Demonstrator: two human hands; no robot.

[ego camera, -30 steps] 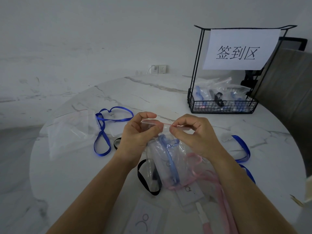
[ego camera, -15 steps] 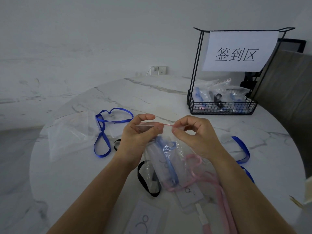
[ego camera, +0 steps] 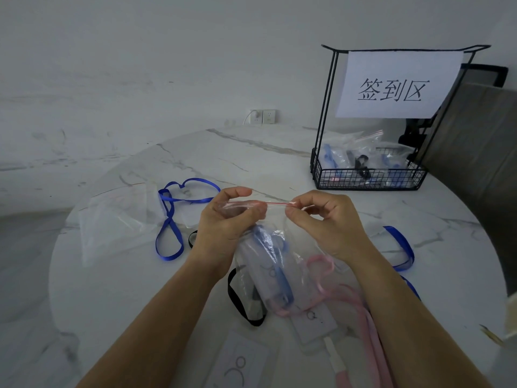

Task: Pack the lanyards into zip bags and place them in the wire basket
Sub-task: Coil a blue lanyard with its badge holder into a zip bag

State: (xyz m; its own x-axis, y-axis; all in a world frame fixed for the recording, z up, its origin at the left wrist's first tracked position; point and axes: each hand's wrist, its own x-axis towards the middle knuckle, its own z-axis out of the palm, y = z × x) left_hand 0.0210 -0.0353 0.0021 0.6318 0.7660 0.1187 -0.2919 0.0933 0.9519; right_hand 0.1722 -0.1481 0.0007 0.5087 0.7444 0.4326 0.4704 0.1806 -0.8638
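- Left hand [ego camera: 226, 222]: thumb and curled fingers are clamped on the left end of the bag [ego camera: 260, 264] top. I hold it lifted off the table [ego camera: 140, 289].
- Right hand [ego camera: 330, 225]: thumb and forefinger are pinched together on the right end of the red strip [ego camera: 275, 203]; the other fingers are curled under, holding nothing I can see.
- Task item: the bag hangs from the strip toward the near side, under both hands, with a blue lanyard [ego camera: 270, 247] inside.
- Key relation: the strip's long axis runs left to right, about level, stretched between the two pinches. A short length shows bare between the hands.
- Seal: I cannot tell whether the strip is pressed shut along that length. I judge sealing to be the step in hand.
- Next move, as I judge it: run the right pinch along the strip while the left hand anchors it.
- Basket [ego camera: 369, 186]: far right of the hands, well apart, with packed bags already in it. The right hand is the nearer one for the drop.
- Unpacked on the table: pink lanyard [ego camera: 321, 264] under the right wrist, black lanyard [ego camera: 237, 306] just left of it.
- Risk: the bulging bag may spring the seal open.
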